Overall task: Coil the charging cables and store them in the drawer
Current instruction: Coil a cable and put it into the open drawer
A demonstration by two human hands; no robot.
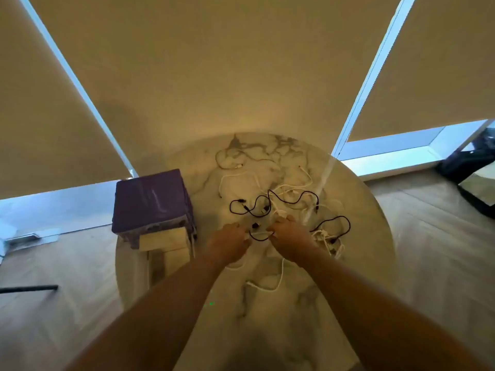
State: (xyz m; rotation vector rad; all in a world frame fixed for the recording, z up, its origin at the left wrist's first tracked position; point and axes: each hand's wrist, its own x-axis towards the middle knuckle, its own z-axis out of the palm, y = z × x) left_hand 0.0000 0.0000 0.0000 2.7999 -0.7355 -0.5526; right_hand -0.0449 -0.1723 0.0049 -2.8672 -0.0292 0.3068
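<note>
Cables (281, 202) tangled, hands (290, 241) seemingly pinching one

Arms: two forearms, bare from the lower frame edge up to the wrists, no sleeve showing.
Left hand (229, 244): bare, no glove, ring or watch to be seen.
Right hand (290, 238): bare, likewise without glove or strap.
Detail: fingertips blurred, nails indistinct.

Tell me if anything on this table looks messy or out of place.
Yes: the black and white charging cables lie uncoiled and tangled across the round marble table. Both hands, left hand and right hand, hold a black cable between them. The purple drawer box stands upright.
</note>
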